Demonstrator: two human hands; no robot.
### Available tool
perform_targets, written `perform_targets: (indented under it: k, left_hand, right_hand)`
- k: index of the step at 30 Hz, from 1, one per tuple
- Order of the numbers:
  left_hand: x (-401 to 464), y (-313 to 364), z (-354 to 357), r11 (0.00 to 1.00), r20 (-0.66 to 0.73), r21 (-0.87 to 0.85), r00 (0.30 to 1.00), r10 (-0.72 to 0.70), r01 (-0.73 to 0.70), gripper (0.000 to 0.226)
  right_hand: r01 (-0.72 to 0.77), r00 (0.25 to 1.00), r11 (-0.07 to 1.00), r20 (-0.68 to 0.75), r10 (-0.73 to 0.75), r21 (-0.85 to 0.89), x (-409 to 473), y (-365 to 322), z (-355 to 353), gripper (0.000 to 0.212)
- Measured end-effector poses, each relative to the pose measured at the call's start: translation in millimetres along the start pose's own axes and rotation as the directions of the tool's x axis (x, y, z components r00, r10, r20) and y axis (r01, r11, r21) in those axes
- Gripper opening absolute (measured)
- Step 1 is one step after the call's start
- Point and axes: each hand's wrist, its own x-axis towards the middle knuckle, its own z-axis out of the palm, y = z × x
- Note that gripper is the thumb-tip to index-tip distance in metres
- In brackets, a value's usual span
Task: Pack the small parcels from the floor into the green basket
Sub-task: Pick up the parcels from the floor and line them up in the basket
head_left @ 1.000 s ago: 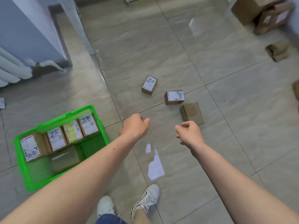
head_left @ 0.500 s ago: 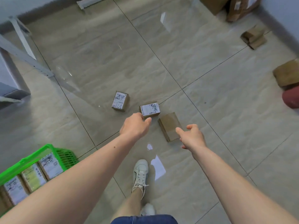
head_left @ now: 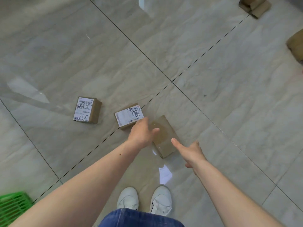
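Three small cardboard parcels lie on the tiled floor ahead of my feet. A labelled parcel [head_left: 87, 110] sits at the left. A second labelled parcel [head_left: 127, 116] lies in the middle, and a plain brown parcel [head_left: 165, 140] lies just right of it. My left hand [head_left: 141, 134] hovers open over the gap between the middle and the plain parcel, holding nothing. My right hand [head_left: 191, 151] is open beside the plain parcel's right edge, fingers spread, holding nothing. Only a corner of the green basket [head_left: 13, 206] shows at the bottom left.
More brown boxes lie at the top right [head_left: 255, 4] and the right edge [head_left: 296, 45]. My white shoes [head_left: 144, 199] stand just behind the parcels. A white scrap of paper [head_left: 164, 175] lies on the tiles between my feet and the plain parcel.
I have stepped forward toward the parcels; the basket has slid almost out of view at the lower left. Both hands have reached lower and opened over the middle and plain parcels.
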Motion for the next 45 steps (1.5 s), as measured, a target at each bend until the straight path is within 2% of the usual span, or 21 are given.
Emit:
perform_targets:
  k: [3,7,11,16,21,23,27,28,31,38,45]
  left_hand:
    - [48,-11,37,0.999,0.021,0.050,1.000,0.016,-0.017,0.049]
    - [108,-24,75,0.990,0.019,0.115,0.997,0.079,-0.080,0.057]
    - [144,-32,101,0.970,0.005,0.216,0.994,0.113,-0.111,0.062]
    - [162,-37,112,0.956,-0.025,0.272,0.992,0.125,-0.114,0.045]
    - [146,-30,101,0.967,-0.102,0.244,0.990,0.097,-0.069,0.042]
    - [129,-24,91,0.978,-0.131,0.204,0.989,0.068,-0.040,0.042]
    - [80,-15,57,0.997,-0.181,0.071,0.984,0.002,0.011,0.037]
    - [66,-14,46,0.999,-0.189,0.030,0.982,-0.017,0.023,0.036]
    - [17,-10,6,0.995,-0.211,-0.066,0.974,-0.086,0.073,0.039]
    - [-98,-14,-100,0.967,-0.256,-0.199,0.945,-0.206,0.157,0.047]
    - [-198,-51,-176,0.916,-0.313,-0.356,0.900,-0.304,0.185,0.048]
  right_hand:
    - [-0.046,0.999,0.997,0.007,0.045,0.055,49,16,15,0.097]
    - [-0.126,0.991,0.986,0.047,0.122,0.110,113,37,37,0.099]
    - [-0.115,0.991,0.986,0.088,0.105,0.120,161,57,55,0.097]
    - [-0.103,0.992,0.972,0.092,0.085,0.211,179,68,61,0.085]
    - [-0.037,0.999,0.971,0.005,0.036,0.238,170,61,51,0.077]
    - [-0.013,1.000,0.971,-0.015,0.017,0.240,156,55,41,0.077]
    - [0.094,0.993,0.971,-0.089,-0.076,0.220,109,35,19,0.092]
    - [0.120,0.990,0.968,-0.098,-0.100,0.218,95,29,15,0.090]
    - [0.168,0.984,0.970,-0.092,-0.153,0.177,42,4,5,0.069]
    - [0.243,0.965,0.970,-0.104,-0.242,0.000,-107,-63,-2,0.060]
    - [0.380,0.923,0.919,-0.014,-0.384,-0.101,-226,-102,27,0.048]
